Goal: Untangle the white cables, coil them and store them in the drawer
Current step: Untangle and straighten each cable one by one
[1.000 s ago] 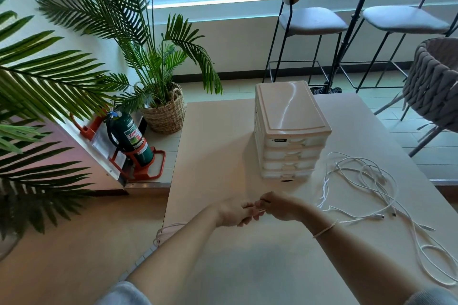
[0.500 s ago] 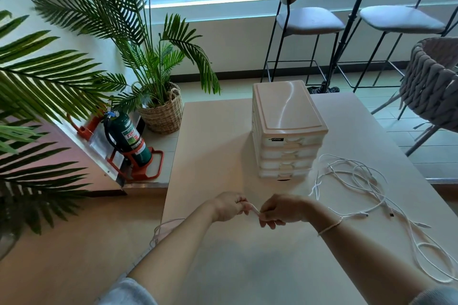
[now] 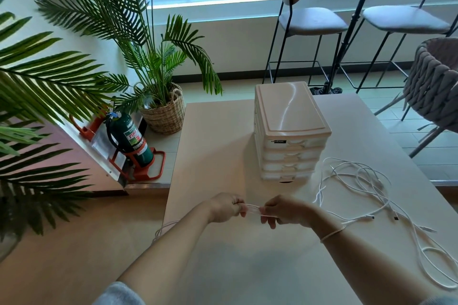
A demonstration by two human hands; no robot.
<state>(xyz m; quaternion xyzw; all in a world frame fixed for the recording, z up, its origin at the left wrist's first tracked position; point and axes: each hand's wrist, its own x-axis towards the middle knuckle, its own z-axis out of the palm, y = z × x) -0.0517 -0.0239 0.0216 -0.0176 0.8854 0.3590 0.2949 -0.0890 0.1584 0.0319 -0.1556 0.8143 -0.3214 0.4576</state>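
Both hands meet over the near part of the table (image 3: pixel 223 146), and the fingers of each are curled tight around one short stretch of white cable (image 3: pixel 252 207) pulled between them. The left hand (image 3: pixel 226 207) pinches one end of that stretch and the right hand (image 3: pixel 287 210) pinches the other end, with its lowest finger hanging down a little. Two strands seem to run side by side in the gap between the hands. At 8 o'clock from the left hand, a thin loop of cable (image 3: pixel 166 226) hangs over the left edge of the table. At 3 o'clock from the right hand lies a loose heap of white cables (image 3: pixel 371 195) on the table, well apart from the hands; how many cables are in the heap cannot be told, but at least three plug ends show. One thin band (image 3: pixel 332 234) goes around the right wrist. At 12 o'clock from the hands stands one small box of drawers (image 3: pixel 290 131) with four drawers, all pushed in. Off the table at 10 o'clock are one green fire extinguisher (image 3: pixel 130 138) in a red stand and one basket (image 3: pixel 167 116) with a palm in it. At 1 o'clock stand two tall stools (image 3: pixel 312 21).
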